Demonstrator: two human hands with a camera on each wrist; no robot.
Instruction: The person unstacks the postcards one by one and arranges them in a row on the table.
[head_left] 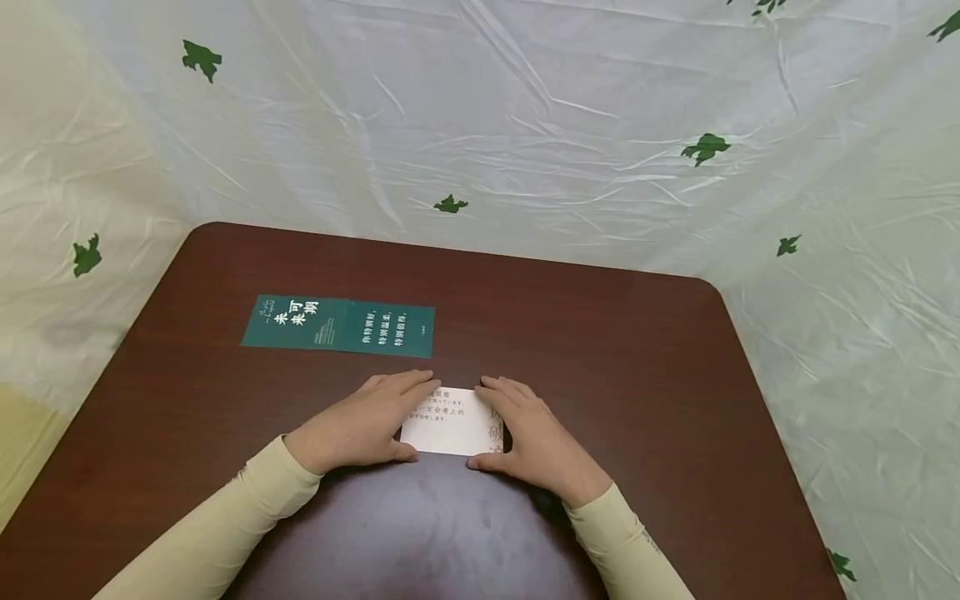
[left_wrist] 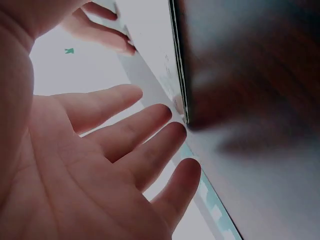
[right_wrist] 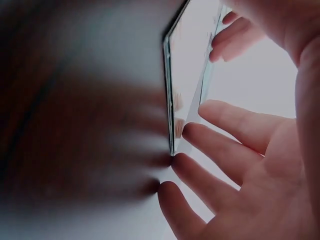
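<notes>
A small white card (head_left: 450,435) with printed characters lies flat on the table, near its front side. My left hand (head_left: 360,423) is at the card's left end and my right hand (head_left: 538,437) at its right end. Fingers of both hands reach over the card's far corners, thumbs along the near side. In the left wrist view, the left hand's fingers (left_wrist: 145,137) are spread and nearly straight beside the card (left_wrist: 155,30). The right wrist view shows dark layered edges on the card (right_wrist: 190,55), with extended fingertips (right_wrist: 192,131) close to its corner.
A green two-panel printed card (head_left: 337,326) lies unfolded on the brown table (head_left: 585,333), beyond the left hand. White sheeting (head_left: 525,167) with green leaf-like shapes hangs behind and beside the table. A rounded, glossy greyish patch (head_left: 442,525) shows at the near side.
</notes>
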